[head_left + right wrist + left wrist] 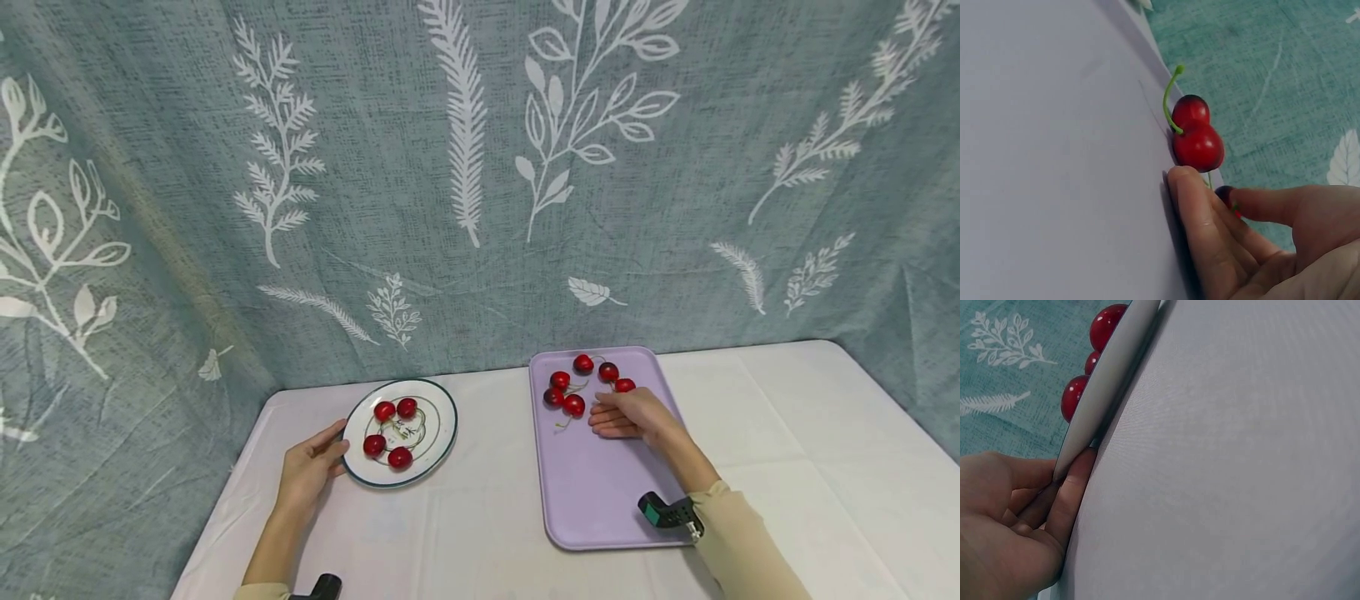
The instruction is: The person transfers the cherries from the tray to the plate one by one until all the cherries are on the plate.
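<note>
At the left, my left hand [309,468] pinches the rim of a white plate [442,446] with a dark edge, thumb above and fingers beneath. Several red cherries [401,457] with stems lie on this plate; in the left wrist view it appears edge-on, with cherries [1107,326] along its top. My right hand [633,414] is low over a purple tray [592,500], its fingers fairly straight beside several cherries [573,406]. In the right wrist view a cherry [1199,146] lies just beyond the fingertips, and a darker one is partly hidden behind the thumb.
A white cloth [487,467] covers the table, showing between plate and tray and to the tray's right. Behind and at both sides hangs a blue-green curtain [360,208] with white leaf patterns. Black wrist devices [670,510] are worn on both arms.
</note>
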Demonstrator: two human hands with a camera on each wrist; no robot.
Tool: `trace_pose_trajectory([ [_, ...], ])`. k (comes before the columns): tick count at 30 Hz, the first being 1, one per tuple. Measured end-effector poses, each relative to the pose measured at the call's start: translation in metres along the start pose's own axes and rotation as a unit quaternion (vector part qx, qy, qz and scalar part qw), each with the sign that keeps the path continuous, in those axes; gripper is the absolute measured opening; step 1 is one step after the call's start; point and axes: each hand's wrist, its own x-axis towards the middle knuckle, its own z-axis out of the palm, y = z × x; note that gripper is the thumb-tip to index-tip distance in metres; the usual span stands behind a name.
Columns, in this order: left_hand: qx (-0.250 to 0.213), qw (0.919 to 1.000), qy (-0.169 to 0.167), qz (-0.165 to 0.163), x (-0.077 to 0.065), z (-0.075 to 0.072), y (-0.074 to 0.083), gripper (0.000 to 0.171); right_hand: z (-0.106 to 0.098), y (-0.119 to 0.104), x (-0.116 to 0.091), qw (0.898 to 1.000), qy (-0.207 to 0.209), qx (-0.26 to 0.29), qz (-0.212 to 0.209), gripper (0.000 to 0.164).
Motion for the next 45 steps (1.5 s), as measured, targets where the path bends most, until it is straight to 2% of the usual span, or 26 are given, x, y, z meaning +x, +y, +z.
trace_pose_trajectory([
  [9,0.001,1.0000,0.001,0.002,0.001,-0.001,0.000,0.047,-0.002,-0.010,-0.007,0.999,0.024,-0.034,-0.008,0.032],
  [13,0.000,1.0000,0.000,0.000,0.001,-0.002,0.000,0.047,-0.003,-0.013,-0.012,0.991,0.062,-0.112,-0.046,0.032],
  [16,-0.001,1.0000,0.000,0.000,0.001,-0.003,0.001,0.047,-0.003,-0.014,-0.016,0.972,0.106,-0.191,-0.085,0.031],
  [19,-0.004,1.0000,0.000,-0.001,0.001,-0.003,0.001,0.047,-0.002,-0.017,-0.021,0.952,0.142,-0.247,-0.109,0.030],
  [21,-0.005,1.0000,-0.001,-0.002,0.001,-0.003,0.001,0.047,-0.001,-0.020,-0.022,0.943,0.158,-0.268,-0.121,0.028],
  [26,-0.001,1.0000,-0.002,-0.003,0.001,-0.001,0.001,0.047,0.000,-0.024,-0.025,0.926,0.190,-0.288,-0.153,0.026],
  [29,0.001,1.0000,-0.006,-0.004,0.001,-0.002,0.000,0.048,0.001,-0.024,-0.026,0.903,0.219,-0.323,-0.181,0.024],
  [32,0.000,0.9999,-0.010,-0.003,0.001,-0.002,-0.001,0.048,0.001,-0.024,-0.027,0.873,0.249,-0.365,-0.208,0.022],
  [34,0.000,0.9999,-0.010,-0.001,0.001,-0.002,-0.001,0.048,0.002,-0.024,-0.027,0.864,0.255,-0.373,-0.222,0.020],
  [36,0.002,1.0000,-0.009,0.002,0.002,-0.002,-0.002,0.047,0.004,-0.024,-0.028,0.863,0.250,-0.372,-0.233,0.020],
  [43,0.000,1.0000,-0.007,0.003,0.002,-0.002,-0.002,0.047,0.016,-0.029,-0.029,0.876,0.202,-0.339,-0.276,0.019],
  [45,-0.002,1.0000,-0.008,0.002,0.001,-0.003,-0.002,0.047,0.020,-0.031,-0.028,0.873,0.188,-0.335,-0.301,0.018],
])
